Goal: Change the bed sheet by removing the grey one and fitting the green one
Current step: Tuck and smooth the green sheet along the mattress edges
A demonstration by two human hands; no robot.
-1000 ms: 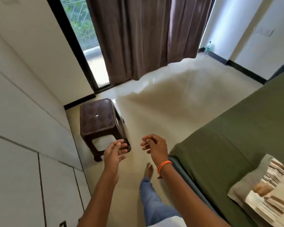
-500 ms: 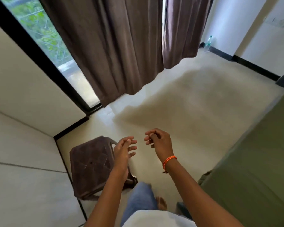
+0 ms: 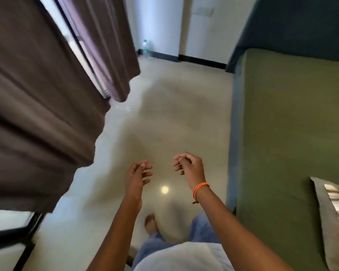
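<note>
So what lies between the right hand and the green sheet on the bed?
In the head view, only bare floor separates the right hand from the green sheet.

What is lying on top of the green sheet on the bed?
A striped pillow lies on the green sheet at the right edge of the view. Whether the grey sheet remains beneath cannot be seen; the green one covers the mattress top.

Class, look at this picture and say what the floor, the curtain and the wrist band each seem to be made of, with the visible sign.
Floor: likely polished tile or stone; it mirrors a bright light spot.
Curtain: brown woven cloth, matte; it hangs in soft folds.
Wrist band: seemingly braided orange thread or cord, with a loose end hanging; blur leaves the weave uncertain.
</note>
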